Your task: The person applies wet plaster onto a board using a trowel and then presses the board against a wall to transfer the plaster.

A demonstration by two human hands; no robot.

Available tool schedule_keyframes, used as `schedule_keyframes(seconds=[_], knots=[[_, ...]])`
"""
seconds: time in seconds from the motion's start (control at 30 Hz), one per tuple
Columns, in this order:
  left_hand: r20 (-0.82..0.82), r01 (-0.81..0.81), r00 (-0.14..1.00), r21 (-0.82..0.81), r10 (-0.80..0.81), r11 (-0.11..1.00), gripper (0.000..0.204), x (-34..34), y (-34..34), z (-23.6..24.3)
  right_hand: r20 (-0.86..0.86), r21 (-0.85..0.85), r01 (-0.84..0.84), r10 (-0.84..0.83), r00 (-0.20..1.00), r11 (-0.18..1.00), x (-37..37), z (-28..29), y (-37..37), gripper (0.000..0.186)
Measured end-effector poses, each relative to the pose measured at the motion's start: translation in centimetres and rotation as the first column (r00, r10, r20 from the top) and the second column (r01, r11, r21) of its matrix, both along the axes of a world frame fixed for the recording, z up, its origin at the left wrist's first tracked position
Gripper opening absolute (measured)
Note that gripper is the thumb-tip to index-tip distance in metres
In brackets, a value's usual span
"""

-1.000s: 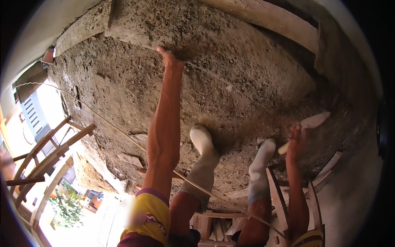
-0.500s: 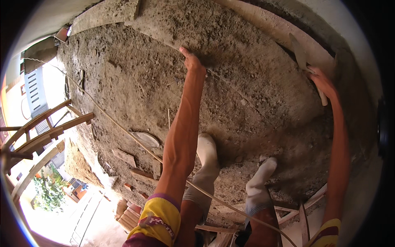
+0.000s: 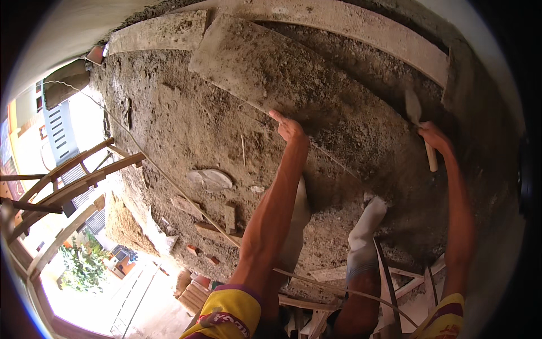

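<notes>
A wide board (image 3: 254, 59), coated with dirt, lies slanted on the rough earth in front of me. My left hand (image 3: 291, 130) grips its near edge, thumb stretched along the edge and the other fingers mostly hidden. At the board's right end, my right hand (image 3: 435, 137) is closed around a trowel (image 3: 432, 158); the pointed blade juts away from me and the wooden handle sticks out below the fist. That hand is close against the board's corner, but whether it also grips the board I cannot tell.
A pale plank (image 3: 361, 25) runs along the far wall, with a shorter board (image 3: 161, 34) at far left. A long cord or thin rod (image 3: 169, 179) crosses diagonally. Wood scraps (image 3: 230, 217), a flat pale disc (image 3: 210, 179) and a wooden frame (image 3: 73, 181) lie leftward. My feet (image 3: 370, 217) stand on the dirt.
The board has slid toward me, away from the far plank, baring a strip of dark soil behind it. Both hands have come nearer with it, and the view has shifted slightly.
</notes>
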State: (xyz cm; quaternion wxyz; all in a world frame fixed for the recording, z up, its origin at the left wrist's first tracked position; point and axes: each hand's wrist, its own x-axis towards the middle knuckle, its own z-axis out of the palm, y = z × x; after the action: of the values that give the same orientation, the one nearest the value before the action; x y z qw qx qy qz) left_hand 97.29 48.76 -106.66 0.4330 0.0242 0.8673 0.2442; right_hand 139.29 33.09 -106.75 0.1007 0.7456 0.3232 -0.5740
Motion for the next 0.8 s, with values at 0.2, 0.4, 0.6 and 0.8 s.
schedule_keyframes(seconds=[0.2, 0.4, 0.6, 0.8], knots=[[-0.051, -0.066, 0.996, 0.014, 0.067, 0.998, 0.107, -3.2, -4.4, -1.1, 0.061, 0.654, 0.484, -0.678, 0.733, 0.582, -1.9, 0.4, -14.3, 0.057], [-0.643, 0.495, 0.638, -0.079, -0.424, 0.866, 0.061, -5.0, 5.3, 0.4, 0.013, 0.398, 0.902, -0.984, 0.179, 0.169, -0.1, -2.6, -38.1, 0.048], [-0.719, 0.904, 0.069, -0.248, -0.691, 0.348, 0.065, -15.3, 21.7, -1.7, -0.457, 0.078, 0.974, -0.876, -0.153, -0.211, -8.9, -7.0, -34.5, 0.049], [-0.586, 0.875, -0.047, -0.415, -0.809, 0.249, 0.095, -19.2, 29.7, -8.5, -0.55, -0.11, 0.92, -0.747, -0.372, -0.377, -8.1, -12.1, -33.4, 0.04]])
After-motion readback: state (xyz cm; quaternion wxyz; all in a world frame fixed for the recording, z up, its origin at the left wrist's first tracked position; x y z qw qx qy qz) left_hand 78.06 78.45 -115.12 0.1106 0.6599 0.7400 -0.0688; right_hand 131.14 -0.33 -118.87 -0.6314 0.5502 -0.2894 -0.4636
